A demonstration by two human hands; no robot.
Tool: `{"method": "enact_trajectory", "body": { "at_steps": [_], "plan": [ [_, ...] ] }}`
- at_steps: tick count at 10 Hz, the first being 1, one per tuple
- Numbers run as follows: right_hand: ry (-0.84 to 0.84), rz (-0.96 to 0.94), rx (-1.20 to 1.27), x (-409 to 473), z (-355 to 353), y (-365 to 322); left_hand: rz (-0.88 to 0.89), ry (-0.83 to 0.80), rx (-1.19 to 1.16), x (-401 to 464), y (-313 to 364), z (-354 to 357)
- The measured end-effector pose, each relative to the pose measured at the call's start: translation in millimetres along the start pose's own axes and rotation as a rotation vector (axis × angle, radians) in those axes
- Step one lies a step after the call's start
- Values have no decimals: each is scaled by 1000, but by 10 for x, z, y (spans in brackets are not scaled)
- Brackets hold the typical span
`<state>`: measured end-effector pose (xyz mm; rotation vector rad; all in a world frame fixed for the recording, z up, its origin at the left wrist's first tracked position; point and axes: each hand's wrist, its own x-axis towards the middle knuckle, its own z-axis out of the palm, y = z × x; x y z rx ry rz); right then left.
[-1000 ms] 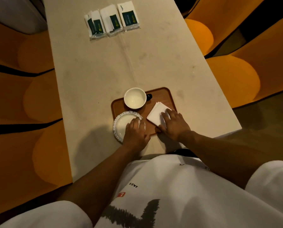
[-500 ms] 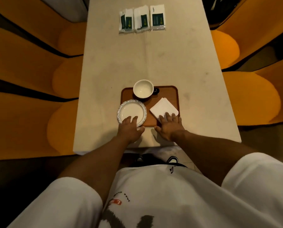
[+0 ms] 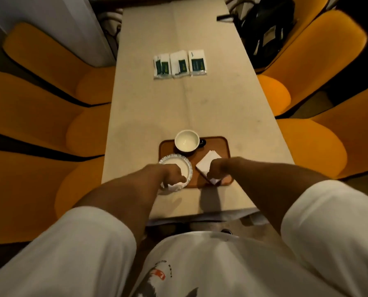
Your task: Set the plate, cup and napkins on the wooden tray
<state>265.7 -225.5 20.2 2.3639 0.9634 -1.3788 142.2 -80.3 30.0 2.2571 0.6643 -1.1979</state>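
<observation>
Seating the plate (image 3: 175, 166) fully on the wooden tray (image 3: 221, 144) means nudging it inward, since it overhangs the tray's left corner under our curled left hand (image 3: 174, 174). Our right hand (image 3: 216, 170) hovers curled over the napkins (image 3: 208, 160), grip unclear; beyond both hands the cup (image 3: 187, 140) stands on the tray, and sachets (image 3: 180, 64) lie farther up the counter (image 3: 200, 108), clear of the work.

One wooden tray (image 3: 222, 144) carries one white cup (image 3: 186, 140), one small plate (image 3: 174, 162) at its near left corner and one stack of napkins (image 3: 208, 161). Three sealed packets (image 3: 179, 64) lie in a row on the far table (image 3: 200, 108). Four orange chairs (image 3: 320, 144) flank it, two per side; two hands (image 3: 174, 174) are in view.
</observation>
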Motion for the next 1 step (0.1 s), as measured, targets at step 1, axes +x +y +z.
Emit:
{"method": "enact_trajectory", "body": {
  "at_steps": [1],
  "plan": [
    [-119,-13,169,-406,-774,-120,-50,-15,-53,-307,147,-715]
  ]
}}
